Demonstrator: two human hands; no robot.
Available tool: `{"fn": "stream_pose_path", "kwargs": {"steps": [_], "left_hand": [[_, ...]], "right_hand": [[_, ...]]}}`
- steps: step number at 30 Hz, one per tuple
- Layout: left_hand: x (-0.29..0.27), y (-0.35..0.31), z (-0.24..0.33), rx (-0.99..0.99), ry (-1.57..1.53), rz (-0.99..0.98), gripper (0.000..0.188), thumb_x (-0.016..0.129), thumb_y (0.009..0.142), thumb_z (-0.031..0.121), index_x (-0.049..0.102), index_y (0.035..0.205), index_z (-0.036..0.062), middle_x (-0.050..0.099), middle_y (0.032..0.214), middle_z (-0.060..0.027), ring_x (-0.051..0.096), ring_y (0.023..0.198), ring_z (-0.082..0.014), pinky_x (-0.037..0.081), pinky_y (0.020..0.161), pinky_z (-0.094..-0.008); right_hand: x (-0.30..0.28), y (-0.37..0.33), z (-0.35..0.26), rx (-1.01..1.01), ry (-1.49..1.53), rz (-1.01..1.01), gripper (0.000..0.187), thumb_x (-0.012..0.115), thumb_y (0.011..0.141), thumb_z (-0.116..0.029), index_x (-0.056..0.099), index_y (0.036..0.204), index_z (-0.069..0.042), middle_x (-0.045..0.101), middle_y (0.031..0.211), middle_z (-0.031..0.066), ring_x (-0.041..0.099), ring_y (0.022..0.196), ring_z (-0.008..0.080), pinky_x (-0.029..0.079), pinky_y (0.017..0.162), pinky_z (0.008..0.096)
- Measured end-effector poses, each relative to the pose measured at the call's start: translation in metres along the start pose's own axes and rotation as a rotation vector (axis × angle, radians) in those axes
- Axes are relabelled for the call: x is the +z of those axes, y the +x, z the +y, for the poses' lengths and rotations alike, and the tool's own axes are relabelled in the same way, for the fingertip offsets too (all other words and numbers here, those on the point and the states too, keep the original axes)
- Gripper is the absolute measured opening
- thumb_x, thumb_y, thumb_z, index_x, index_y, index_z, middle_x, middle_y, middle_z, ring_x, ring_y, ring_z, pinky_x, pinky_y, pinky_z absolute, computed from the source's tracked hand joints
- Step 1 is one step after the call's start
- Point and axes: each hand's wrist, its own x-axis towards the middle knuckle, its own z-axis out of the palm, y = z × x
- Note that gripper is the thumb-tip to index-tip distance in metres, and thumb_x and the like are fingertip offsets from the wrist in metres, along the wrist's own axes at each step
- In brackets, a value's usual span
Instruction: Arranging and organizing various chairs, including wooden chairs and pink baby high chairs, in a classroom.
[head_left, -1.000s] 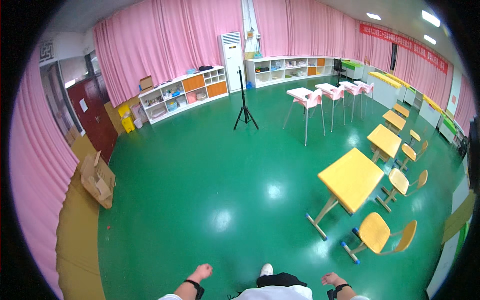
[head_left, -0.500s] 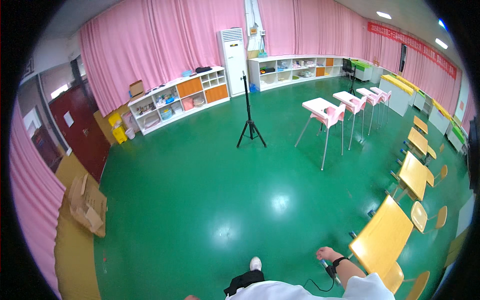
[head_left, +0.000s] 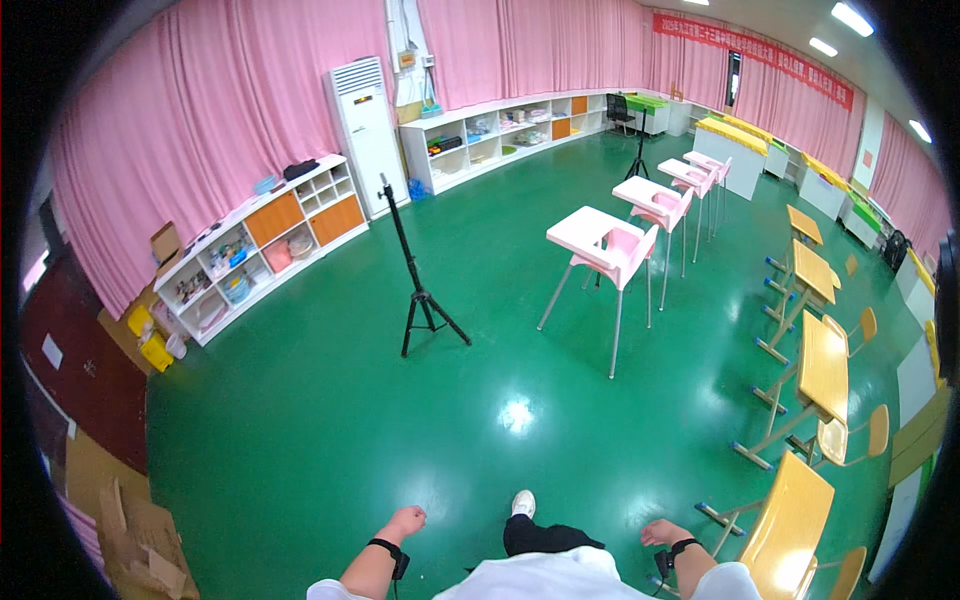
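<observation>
My left hand [head_left: 408,520] hangs over the green floor at the lower middle, its fingers curled in, with nothing seen in it. To the right, my right hand [head_left: 660,533] is held low with loosely curled fingers and no object in it. A black wrist strap [head_left: 385,546] with a small device and cable is on my left wrist. Another strap [head_left: 684,546] circles my right wrist. Nearest to my right hand is a yellow wooden desk [head_left: 790,525], which it does not appear to touch. One white shoe [head_left: 523,503] of mine shows between the hands.
A black tripod stand [head_left: 418,290] stands ahead on the left. Pink-and-white high chairs [head_left: 610,250] are lined up ahead to the right. More wooden desks [head_left: 822,362] with chairs run along the right. White shelves [head_left: 270,240] line the far wall; torn cardboard [head_left: 145,540] lies at lower left.
I have moved forward and turned right: the tripod stand and high chairs look nearer and further left. My left hand has swung up into view; my right hand stays low on the right.
</observation>
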Motion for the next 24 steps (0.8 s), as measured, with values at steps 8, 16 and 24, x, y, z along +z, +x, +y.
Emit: {"fn": "stream_pose_path", "kwargs": {"steps": [8, 16, 24], "left_hand": [[-0.071, 0.179, 0.002, -0.063, -0.333, -0.230, 0.027, 0.048, 0.086, 0.023, 0.060, 0.094, 0.0008, 0.067, 0.084, -0.0100, 0.065, 0.076, -0.0183, 0.049, 0.074, -0.0323], [-0.209, 0.386, 0.018, -0.150, -0.594, -0.086, 0.026, 0.046, 0.085, 0.019, 0.062, 0.092, -0.0010, 0.067, 0.079, -0.0101, 0.065, 0.074, -0.0171, 0.050, 0.072, -0.0305], [-0.427, 0.634, 0.334, 0.537, -0.310, 0.010, 0.019, 0.048, 0.086, 0.014, 0.059, 0.090, -0.0003, 0.064, 0.078, -0.0107, 0.061, 0.072, -0.0211, 0.048, 0.068, -0.0317]], "right_hand": [[-0.091, 0.165, -0.257, -0.121, -0.131, 0.002, 0.033, 0.040, 0.086, -0.022, 0.059, 0.103, -0.002, 0.066, 0.093, 0.0079, 0.064, 0.081, 0.0181, 0.048, 0.074, 0.0322], [-0.182, 0.297, -0.521, -0.379, -0.316, 0.079, 0.026, 0.048, 0.080, -0.024, 0.064, 0.092, -0.008, 0.067, 0.086, 0.0066, 0.063, 0.082, 0.0174, 0.048, 0.076, 0.0326], [-0.240, 0.337, -0.648, -0.182, 0.059, -0.028, 0.030, 0.047, 0.084, -0.021, 0.060, 0.100, 0.001, 0.065, 0.089, 0.0146, 0.064, 0.077, 0.0215, 0.050, 0.075, 0.0320]]}}
